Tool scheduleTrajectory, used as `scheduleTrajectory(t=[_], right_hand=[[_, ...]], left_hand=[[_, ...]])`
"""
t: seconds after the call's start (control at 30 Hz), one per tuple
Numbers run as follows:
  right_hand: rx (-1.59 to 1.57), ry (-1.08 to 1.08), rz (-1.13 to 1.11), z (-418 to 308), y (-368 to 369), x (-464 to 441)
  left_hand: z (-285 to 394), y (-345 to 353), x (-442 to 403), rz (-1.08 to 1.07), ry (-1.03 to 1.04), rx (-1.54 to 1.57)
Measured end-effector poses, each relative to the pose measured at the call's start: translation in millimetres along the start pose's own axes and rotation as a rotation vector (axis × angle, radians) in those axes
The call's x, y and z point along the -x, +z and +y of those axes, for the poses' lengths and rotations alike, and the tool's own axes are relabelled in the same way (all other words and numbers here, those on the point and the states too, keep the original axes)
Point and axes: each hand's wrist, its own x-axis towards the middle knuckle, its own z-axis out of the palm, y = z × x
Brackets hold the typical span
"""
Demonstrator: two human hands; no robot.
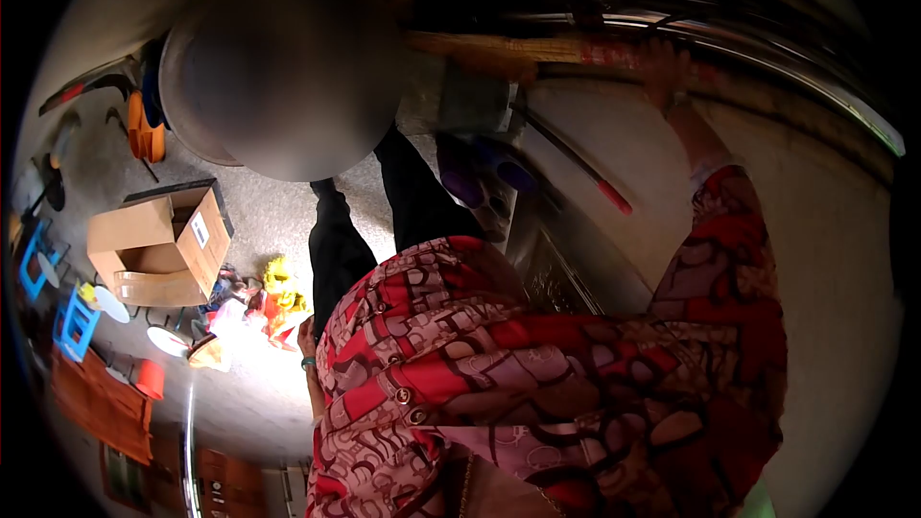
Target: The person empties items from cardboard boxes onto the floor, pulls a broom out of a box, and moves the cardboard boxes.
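Observation:
My right arm, in a red patterned sleeve, reaches up toward the top right. Its hand [664, 75] is closed around the red-wrapped part of a straw broom [542, 50], which lies crosswise in dim light. Below the broom is a dustpan [475, 104], its thin rod ending in a red grip [614, 197]. My left hand [308, 345] hangs low beside my hip, with a green band at the wrist. My shirt partly hides it, and its fingers are not clear. Nearest to it are bright yellow and red plastic bags [280, 293] on the floor.
A large blurred round shape [288, 67] covers the upper left. An open cardboard box [158, 245] stands on the floor, near blue stools [75, 324] and a red cup [151, 379]. Purple shoes [460, 182] are by my feet. Dark metal bars [672, 14] run along the top.

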Motion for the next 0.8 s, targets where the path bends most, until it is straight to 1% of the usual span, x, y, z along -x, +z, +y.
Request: scheduleTrajectory(t=[0.03, 0.1, 0.13, 0.2, 0.23, 0.3, 0.43, 0.5, 0.53, 0.6, 0.63, 0.7, 0.77, 0.8], right_hand=[[0.001, -0.005, 0.005, 1.4, -0.7, -0.1], [0.084, -0.087, -0.097, 1.7, -6.3, 5.0], [0.084, -0.094, -0.089, 0.0, -11.9, 6.0], [-0.022, -0.085, -0.027, -5.8, -23.8, 11.5], [-0.025, -0.088, -0.026, -8.1, -28.8, 14.1], [-0.142, -0.110, -0.032, -8.3, -39.8, 17.7], [-0.082, -0.106, -0.050, -10.1, -66.5, 23.0], [-0.139, -0.192, -0.044, -5.9, -72.4, 22.0], [-0.136, -0.192, -0.044, -6.6, -74.7, 18.7], [-0.118, -0.162, -0.244, -15.3, -81.5, 6.0], [-0.115, -0.160, -0.246, -20.3, -81.5, 0.8], [-0.230, -0.283, 0.137, -39.3, -78.2, -13.4], [-0.232, -0.296, 0.119, -55.3, -70.2, -36.9], [-0.236, -0.286, 0.190, -64.0, -81.1, -43.1]], left_hand=[[-2.8, 0.5, -1.6, 0.000, 0.002, 0.006], [-10.1, 0.7, -5.2, -0.001, 0.014, 0.020], [-15.0, -0.6, -6.5, 0.001, 0.018, 0.027], [-26.1, -2.7, -11.8, -0.002, 0.034, 0.038], [-20.9, -0.9, -9.7, -0.002, 0.032, 0.039], [-17.6, 4.3, -10.5, -0.013, 0.039, 0.038], [-17.8, 11.9, -17.5, -0.032, 0.056, 0.061], [-23.7, 13.9, -24.2, -0.043, 0.065, 0.072], [-26.2, 14.8, -26.5, -0.048, 0.071, 0.075], [-32.6, 16.3, -31.8, -0.062, 0.085, 0.080], [-34.8, 17.3, -35.2, -0.067, 0.092, 0.086], [-48.9, 13.7, -46.6, -0.084, 0.111, 0.104], [-56.6, 13.8, -55.5, -0.098, 0.120, 0.095], [-24.0, 15.8, -36.7, -0.096, 0.078, 0.063]])
